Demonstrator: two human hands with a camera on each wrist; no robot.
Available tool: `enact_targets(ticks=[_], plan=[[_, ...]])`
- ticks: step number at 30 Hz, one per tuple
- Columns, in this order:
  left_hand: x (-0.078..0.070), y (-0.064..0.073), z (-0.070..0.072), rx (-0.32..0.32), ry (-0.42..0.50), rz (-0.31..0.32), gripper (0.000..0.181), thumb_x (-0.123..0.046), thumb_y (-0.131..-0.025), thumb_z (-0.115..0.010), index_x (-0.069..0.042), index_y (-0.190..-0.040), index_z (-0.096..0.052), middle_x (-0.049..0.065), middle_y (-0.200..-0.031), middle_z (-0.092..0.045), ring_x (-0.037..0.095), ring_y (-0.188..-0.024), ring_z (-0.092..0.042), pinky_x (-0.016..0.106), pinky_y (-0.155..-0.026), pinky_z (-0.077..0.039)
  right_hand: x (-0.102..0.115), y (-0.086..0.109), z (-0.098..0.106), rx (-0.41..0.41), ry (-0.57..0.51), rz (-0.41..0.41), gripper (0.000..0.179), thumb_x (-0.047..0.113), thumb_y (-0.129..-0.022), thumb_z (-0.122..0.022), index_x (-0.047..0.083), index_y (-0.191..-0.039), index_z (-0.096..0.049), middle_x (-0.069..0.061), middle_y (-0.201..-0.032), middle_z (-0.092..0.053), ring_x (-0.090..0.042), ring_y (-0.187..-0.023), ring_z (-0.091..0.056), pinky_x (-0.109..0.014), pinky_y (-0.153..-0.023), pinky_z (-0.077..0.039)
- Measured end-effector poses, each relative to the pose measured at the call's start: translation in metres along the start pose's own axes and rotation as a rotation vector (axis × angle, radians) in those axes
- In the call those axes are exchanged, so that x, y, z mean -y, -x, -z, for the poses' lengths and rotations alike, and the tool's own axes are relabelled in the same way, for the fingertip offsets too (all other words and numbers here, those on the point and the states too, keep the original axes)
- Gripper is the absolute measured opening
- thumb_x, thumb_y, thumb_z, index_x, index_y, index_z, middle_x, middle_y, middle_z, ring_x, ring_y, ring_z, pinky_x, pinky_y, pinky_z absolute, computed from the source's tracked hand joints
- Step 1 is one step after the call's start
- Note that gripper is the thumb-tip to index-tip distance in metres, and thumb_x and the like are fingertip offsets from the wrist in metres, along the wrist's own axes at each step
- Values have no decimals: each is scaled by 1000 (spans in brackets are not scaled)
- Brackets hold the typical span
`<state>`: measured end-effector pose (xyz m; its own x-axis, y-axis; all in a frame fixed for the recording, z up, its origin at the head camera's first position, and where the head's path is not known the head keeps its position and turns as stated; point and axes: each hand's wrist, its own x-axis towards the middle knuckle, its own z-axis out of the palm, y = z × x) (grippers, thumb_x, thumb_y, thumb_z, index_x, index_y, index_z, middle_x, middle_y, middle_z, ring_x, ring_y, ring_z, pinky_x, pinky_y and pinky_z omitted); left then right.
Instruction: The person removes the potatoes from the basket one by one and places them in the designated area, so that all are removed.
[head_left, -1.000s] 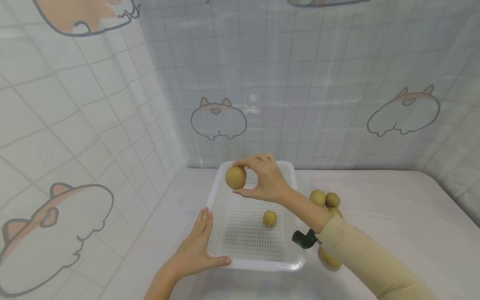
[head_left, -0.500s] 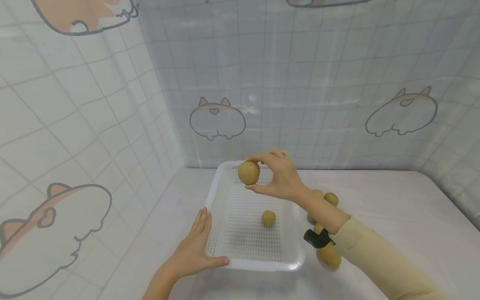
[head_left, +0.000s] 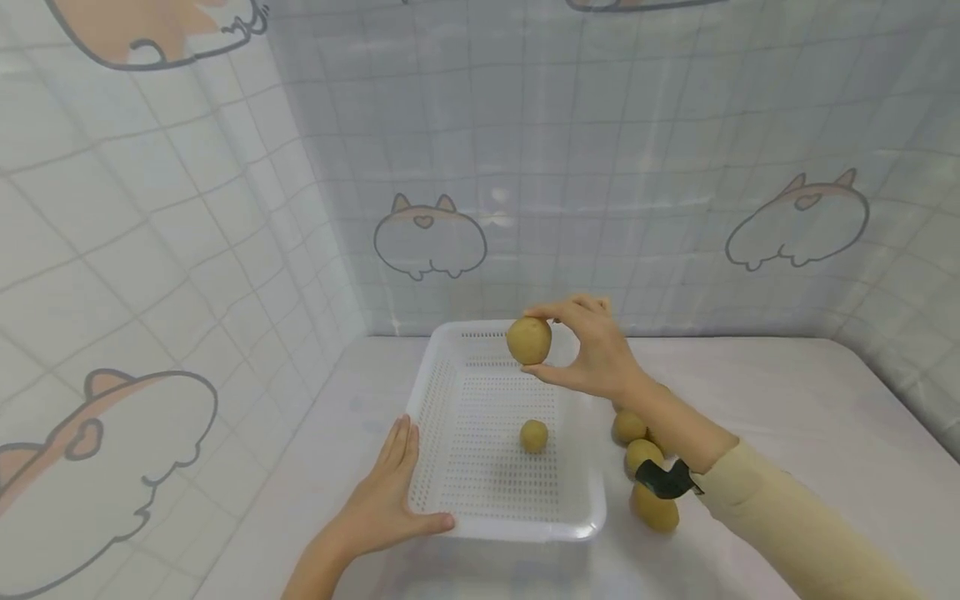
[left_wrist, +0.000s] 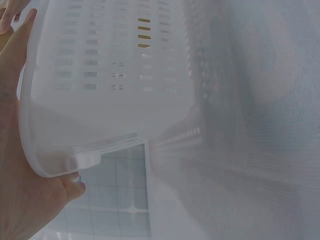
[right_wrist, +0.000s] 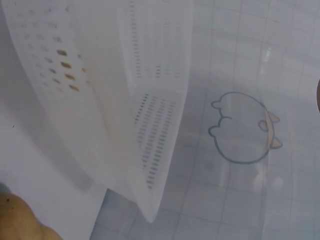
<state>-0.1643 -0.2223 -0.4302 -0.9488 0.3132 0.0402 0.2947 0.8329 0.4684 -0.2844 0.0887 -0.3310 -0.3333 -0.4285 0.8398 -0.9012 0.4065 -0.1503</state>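
Note:
Between the thumb and fingers of my right hand (head_left: 596, 354) is a round, yellow-brown potato (head_left: 528, 341), pinched and held up over the far right part of a white perforated plastic basket (head_left: 517, 529). Another small potato (head_left: 533, 436) lies on the basket's floor, right of the middle. My left hand (head_left: 382, 496) rests against the near left corner, fingers straight along the left rim and thumb on the near rim. The left wrist view shows the basket's rim against the palm of the left hand (left_wrist: 30, 185).
Several more potatoes (head_left: 655, 507) lie on the white table right of the basket, partly covered by the right forearm. One potato (right_wrist: 20, 220) shows at a lower corner of the right wrist view. A dark band (head_left: 666, 480) sits at the right wrist. Behind stands a tile-patterned curtain (head_left: 562, 167).
My right hand has moved to the right with the potato, from over the basket's far left side to its far right. The left hand keeps its place.

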Motion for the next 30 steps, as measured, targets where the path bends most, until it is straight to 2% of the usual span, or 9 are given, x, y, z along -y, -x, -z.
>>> enact_targets(ticks=[12,20,30], plan=[[1,-1,0,4,-11,5,133,-72,-67,-70,11,-148,-5,24,-156,11,37,-144,9,53,-113,-10,-5,13,16,4,18,-41,70,28,-57,-93,14,-119,-65,2,-112,-68,-18,-91,-52,-40,-75,-27],[1,0,-1,-13,-7,-12,133,-71,-67,-71,12,-148,-7,25,-156,9,39,-144,8,55,-112,-12,-6,20,25,8,39,-38,70,27,-57,-92,13,-120,-64,2,-112,-68,-21,-92,-53,-40,-76,-27],[3,0,-2,-30,-16,-34,132,-70,-68,-71,13,-148,-8,26,-156,8,40,-144,6,56,-111,-13,-12,28,35,6,48,-51,69,29,-59,-91,12,-120,-65,2,-111,-69,-18,-92,-52,-39,-76,-26]])
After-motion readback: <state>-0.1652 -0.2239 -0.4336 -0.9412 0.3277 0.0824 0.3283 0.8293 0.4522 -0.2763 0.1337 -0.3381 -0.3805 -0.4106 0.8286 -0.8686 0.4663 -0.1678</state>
